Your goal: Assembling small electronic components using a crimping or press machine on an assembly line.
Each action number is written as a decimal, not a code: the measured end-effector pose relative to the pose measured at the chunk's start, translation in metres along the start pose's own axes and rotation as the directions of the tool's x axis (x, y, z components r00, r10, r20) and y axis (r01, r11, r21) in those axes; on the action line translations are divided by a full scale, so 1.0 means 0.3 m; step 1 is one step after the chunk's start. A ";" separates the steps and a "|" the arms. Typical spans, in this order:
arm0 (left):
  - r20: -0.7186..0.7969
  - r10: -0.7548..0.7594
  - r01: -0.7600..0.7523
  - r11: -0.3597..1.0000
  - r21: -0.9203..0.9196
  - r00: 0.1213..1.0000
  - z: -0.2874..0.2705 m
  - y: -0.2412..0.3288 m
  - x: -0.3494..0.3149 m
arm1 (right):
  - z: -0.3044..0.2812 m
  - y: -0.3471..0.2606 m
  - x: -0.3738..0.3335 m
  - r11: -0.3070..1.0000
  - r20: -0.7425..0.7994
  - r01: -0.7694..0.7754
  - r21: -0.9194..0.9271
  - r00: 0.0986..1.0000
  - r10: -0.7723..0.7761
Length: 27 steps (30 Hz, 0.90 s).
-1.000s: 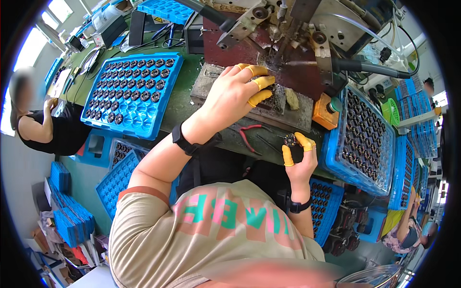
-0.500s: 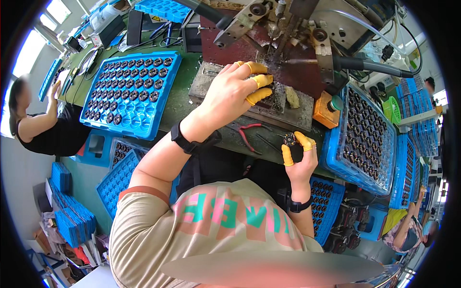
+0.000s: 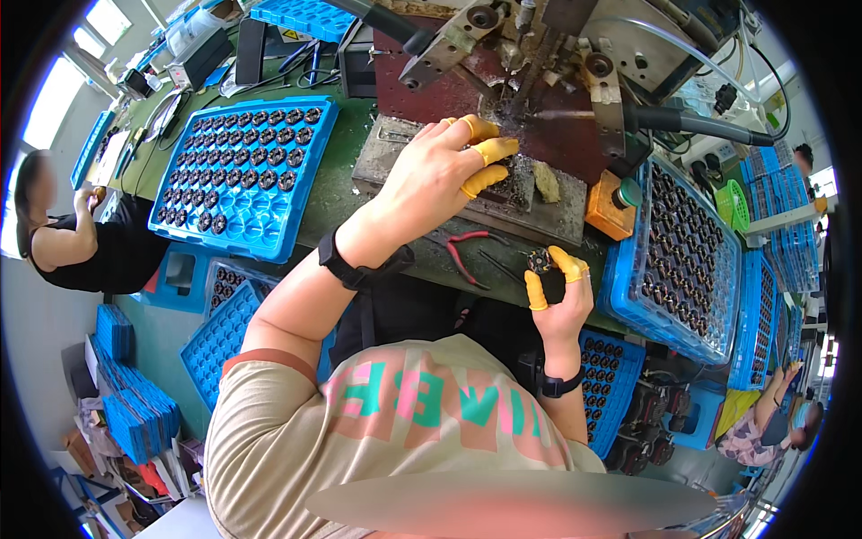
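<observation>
My left hand [image 3: 431,175] reaches to the metal fixture [image 3: 516,189] of the bench machine [image 3: 539,76]. Yellow finger cots cover its fingertips, which curl over the fixture; what they grip there is hidden. Nearer to me, my right hand [image 3: 564,305], also in yellow finger cots, pinches a small round black motor core [image 3: 540,260] with copper-coloured spots between thumb and fingers. It is held above the front edge of the green bench. Red-handled pliers [image 3: 462,256] and dark tweezers [image 3: 501,267] lie between my hands.
Left on the bench stands a blue tray [image 3: 287,229] with rows of similar cores. At right are a covered tray of cores [image 3: 687,251] and an orange box [image 3: 611,211] with a green-topped jar. A yellowish block [image 3: 546,182] rests on the fixture. Co-workers sit left and right.
My left hand has shifted very slightly to the right at the fixture. My right hand stays nearly still with the motor core. The co-worker at left has lowered their raised hand.
</observation>
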<state>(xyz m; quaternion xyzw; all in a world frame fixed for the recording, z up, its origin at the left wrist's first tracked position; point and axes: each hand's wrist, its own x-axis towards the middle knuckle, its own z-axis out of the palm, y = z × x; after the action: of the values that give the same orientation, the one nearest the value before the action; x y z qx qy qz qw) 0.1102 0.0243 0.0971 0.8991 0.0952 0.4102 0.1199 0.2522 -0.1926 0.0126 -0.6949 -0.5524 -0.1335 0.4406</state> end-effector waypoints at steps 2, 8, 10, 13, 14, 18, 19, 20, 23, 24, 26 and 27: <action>0.004 0.004 -0.004 1.000 0.003 1.000 0.000 0.000 0.000 | 0.001 0.003 -0.003 1.000 0.000 -0.001 -0.003 1.000 0.001; 0.017 -0.012 0.013 1.000 -0.013 1.000 -0.001 0.000 0.001 | 0.002 0.004 -0.003 1.000 -0.005 0.017 -0.007 1.000 -0.017; -0.004 0.004 -0.004 1.000 -0.026 1.000 0.000 -0.002 0.001 | 0.002 0.004 -0.002 1.000 -0.008 0.021 -0.007 1.000 -0.021; -0.006 -0.001 0.001 0.999 -0.035 1.000 0.003 -0.004 -0.001 | -0.001 0.001 0.000 1.000 -0.001 0.023 -0.005 1.000 -0.023; -0.006 0.000 0.000 0.999 -0.036 1.000 0.005 -0.005 -0.001 | 0.001 0.003 -0.003 1.000 -0.002 0.021 -0.008 1.000 -0.021; -0.008 -0.003 0.003 0.999 -0.041 1.000 0.007 -0.008 -0.002 | 0.001 0.004 -0.004 1.000 0.000 0.019 -0.012 1.000 -0.019; -0.001 -0.011 0.011 0.999 -0.041 1.000 0.006 -0.007 -0.001 | 0.001 0.004 -0.004 1.000 0.000 0.019 -0.012 1.000 -0.019; -0.001 -0.011 0.011 0.999 -0.041 1.000 0.004 -0.006 0.000 | 0.003 0.005 -0.003 1.000 -0.004 0.024 -0.009 1.000 -0.024; 0.007 -0.021 0.022 0.999 -0.031 1.000 -0.002 -0.001 0.005 | 0.001 0.005 -0.002 0.999 -0.005 0.029 -0.012 1.000 -0.029; 0.011 -0.033 0.033 0.999 -0.039 0.999 -0.003 0.000 0.006 | 0.001 0.006 -0.003 0.999 -0.002 0.030 -0.016 1.000 -0.030; 0.015 -0.045 0.045 0.998 -0.047 0.999 -0.001 -0.001 0.005 | 0.002 0.007 -0.003 0.999 -0.002 0.029 -0.013 1.000 -0.029; 0.011 -0.040 0.041 0.998 -0.046 0.999 0.001 -0.003 0.002 | 0.002 0.007 -0.003 1.000 -0.002 0.028 -0.011 1.000 -0.028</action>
<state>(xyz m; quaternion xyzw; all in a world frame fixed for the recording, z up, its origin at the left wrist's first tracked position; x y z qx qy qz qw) 0.1109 0.0252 0.0970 0.8959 0.1032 0.4053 0.1495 0.2536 -0.1927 0.0106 -0.6893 -0.5611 -0.1435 0.4352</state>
